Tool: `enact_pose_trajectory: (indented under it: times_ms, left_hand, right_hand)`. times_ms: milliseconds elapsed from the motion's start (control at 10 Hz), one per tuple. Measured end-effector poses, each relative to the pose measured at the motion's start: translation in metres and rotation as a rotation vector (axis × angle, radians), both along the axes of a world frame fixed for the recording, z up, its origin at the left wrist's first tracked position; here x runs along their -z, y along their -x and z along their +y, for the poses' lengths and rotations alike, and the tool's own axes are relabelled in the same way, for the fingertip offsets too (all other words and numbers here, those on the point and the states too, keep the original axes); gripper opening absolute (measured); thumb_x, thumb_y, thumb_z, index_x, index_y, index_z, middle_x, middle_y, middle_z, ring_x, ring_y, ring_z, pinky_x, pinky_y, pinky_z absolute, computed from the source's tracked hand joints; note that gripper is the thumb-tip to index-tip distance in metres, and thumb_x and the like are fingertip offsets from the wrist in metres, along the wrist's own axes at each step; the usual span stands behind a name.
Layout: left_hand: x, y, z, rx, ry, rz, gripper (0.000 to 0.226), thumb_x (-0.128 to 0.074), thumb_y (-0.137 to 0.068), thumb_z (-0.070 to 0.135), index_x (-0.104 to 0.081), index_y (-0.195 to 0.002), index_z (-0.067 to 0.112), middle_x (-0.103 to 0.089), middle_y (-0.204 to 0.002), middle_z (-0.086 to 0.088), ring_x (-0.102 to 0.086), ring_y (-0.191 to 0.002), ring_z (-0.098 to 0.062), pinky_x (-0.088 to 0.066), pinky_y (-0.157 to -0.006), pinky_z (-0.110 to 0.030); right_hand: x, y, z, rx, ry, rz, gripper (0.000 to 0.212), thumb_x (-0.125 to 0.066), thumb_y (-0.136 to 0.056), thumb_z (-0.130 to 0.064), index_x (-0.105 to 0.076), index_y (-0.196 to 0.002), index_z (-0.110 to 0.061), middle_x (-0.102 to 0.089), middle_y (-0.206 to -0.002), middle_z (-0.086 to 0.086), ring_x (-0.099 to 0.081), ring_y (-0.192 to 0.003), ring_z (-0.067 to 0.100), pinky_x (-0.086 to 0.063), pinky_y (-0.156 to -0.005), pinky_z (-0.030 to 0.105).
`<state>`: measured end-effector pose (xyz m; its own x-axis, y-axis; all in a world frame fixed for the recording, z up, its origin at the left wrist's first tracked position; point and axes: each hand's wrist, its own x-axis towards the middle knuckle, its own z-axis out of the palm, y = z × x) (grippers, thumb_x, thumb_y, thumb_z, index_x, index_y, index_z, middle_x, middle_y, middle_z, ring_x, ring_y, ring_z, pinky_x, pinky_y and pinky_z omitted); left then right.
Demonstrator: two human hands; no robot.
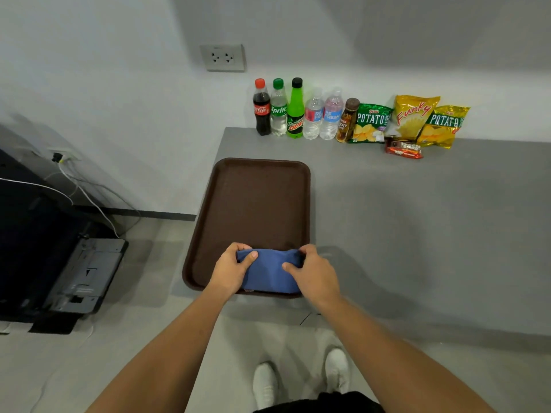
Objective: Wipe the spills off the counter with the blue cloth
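Left hand (231, 268) and right hand (313, 271) each pinch one end of the folded blue fabric cloth (268, 274) | cloth rests on near rim of brown rectangular plastic tray (253, 201), on grey counter (417, 219) | no spill discernible | risk: wiping pushes unweighted tray off counter edge, or sweeps into bottle row (295, 110)

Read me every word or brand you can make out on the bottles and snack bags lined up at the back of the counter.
"Coca-Cola": red-capped cola bottle
"Sprite": green-capped clear bottle
"Mountain Dew": bright green bottle
"REFRESH", partly cut off: left water bottle
"REFRESH": right water bottle
"POTATO": green chip bag
"Funky": tall yellow bag
"POTATO": gold bag
Brown bottle and red wrapper: too blurred to read.
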<state>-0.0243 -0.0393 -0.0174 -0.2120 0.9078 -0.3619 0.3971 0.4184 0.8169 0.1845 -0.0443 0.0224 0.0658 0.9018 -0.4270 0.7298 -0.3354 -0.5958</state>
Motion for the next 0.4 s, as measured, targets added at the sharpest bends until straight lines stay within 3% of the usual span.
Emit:
enact_pose_trajectory:
  times_ms: [200,300,400]
  left_hand:
    - [0.004,0.003,-0.003,0.123,0.021,0.25,0.016,-0.068,-0.098,0.031,-0.062,-0.107,0.019,-0.066,-0.103,-0.002,-0.063,-0.101,-0.022,-0.046,-0.08,-0.03]
    - [0.002,0.003,-0.004,0.218,-0.04,0.427,0.026,-0.068,-0.096,0.03,-0.064,-0.119,0.016,-0.06,-0.119,-0.009,-0.054,-0.114,-0.029,-0.046,-0.097,-0.038]
    - [-0.007,0.001,-0.007,0.209,-0.132,0.495,0.034,-0.068,-0.096,0.03,-0.061,-0.127,0.02,-0.055,-0.127,-0.007,-0.047,-0.121,-0.029,-0.046,-0.102,-0.042]
  right_hand:
    - [0.0,0.01,-0.003,-0.08,-0.051,-0.187,0.053,-0.065,-0.096,-0.045,-0.047,-0.137,-0.017,-0.068,-0.121,0.015,-0.065,-0.112,0.036,-0.053,-0.087,0.042]
    - [-0.001,0.009,-0.005,-0.075,-0.062,-0.194,0.056,-0.066,-0.096,-0.04,-0.045,-0.142,-0.014,-0.063,-0.13,0.015,-0.063,-0.118,0.034,-0.053,-0.092,0.043]
    - [-0.005,0.002,-0.007,-0.059,-0.088,-0.209,0.057,-0.067,-0.096,-0.039,-0.046,-0.143,-0.015,-0.057,-0.138,0.012,-0.061,-0.12,0.033,-0.052,-0.094,0.042]
